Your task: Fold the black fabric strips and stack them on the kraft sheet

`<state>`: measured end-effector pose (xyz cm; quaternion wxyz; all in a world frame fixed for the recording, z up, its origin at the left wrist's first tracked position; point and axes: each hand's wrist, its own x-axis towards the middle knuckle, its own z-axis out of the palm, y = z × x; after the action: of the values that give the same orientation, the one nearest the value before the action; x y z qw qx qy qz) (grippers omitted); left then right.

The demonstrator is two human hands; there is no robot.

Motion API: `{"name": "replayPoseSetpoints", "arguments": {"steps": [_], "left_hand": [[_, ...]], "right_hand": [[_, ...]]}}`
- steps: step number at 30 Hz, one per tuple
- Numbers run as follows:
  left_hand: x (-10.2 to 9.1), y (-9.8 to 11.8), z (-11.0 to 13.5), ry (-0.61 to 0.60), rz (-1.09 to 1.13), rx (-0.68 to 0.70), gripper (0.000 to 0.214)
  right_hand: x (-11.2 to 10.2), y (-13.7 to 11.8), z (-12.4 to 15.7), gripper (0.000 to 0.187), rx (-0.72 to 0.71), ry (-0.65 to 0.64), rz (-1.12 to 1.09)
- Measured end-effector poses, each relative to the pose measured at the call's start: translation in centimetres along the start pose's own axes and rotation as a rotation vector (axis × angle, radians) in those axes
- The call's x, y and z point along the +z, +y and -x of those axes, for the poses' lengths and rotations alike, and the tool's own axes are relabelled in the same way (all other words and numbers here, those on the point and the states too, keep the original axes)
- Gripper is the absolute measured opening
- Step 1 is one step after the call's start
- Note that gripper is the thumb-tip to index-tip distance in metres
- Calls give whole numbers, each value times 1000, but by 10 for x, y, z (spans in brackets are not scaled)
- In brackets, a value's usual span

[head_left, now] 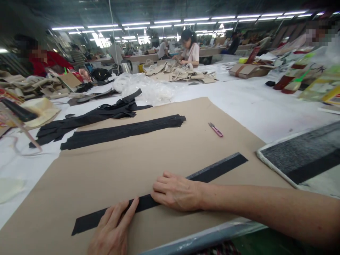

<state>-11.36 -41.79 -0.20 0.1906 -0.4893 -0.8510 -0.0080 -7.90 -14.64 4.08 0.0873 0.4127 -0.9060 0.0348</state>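
A long black fabric strip (89, 220) lies diagonally on brown paper (148, 156). Toward its right end, a narrow grey, speckled band runs along the far edge. My left hand (113, 228) rests on the strip's left part, fingers stretched out and tips on the fabric. Farther along, my right hand (177, 193) is closed over the middle of the strip with its fingers curled down; the fingertips and what they pinch are hidden. Beyond my hands, a neat stack of black strips (124, 131) lies across the paper.
Pink thread snips (216, 130) lie on the paper. A looser heap of black strips (90, 118) is at the back left. At right sits a board (276, 173) with grey, speckled material. Plastic film (143, 86), bottles (292, 76) and beige pieces (180, 72) stand farther off. Several people work beyond.
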Motion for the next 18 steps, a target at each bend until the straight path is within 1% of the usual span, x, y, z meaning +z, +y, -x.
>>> {"name": "replayPoseSetpoints", "arguments": {"steps": [5,11,13,18], "left_hand": [[-2,1,-6,-53,-88,19,78],[-6,4,-14,-64,-114,55,83],[-7,6,-16,-70,-97,43,85],[-5,12,-15,-112,-30,-52,89]], "right_hand": [[-5,4,14,17,5,5,10],[-8,9,33,17,10,6,44],[-8,10,39,16,10,15,55],[-9,15,57,15,15,30,84]]}}
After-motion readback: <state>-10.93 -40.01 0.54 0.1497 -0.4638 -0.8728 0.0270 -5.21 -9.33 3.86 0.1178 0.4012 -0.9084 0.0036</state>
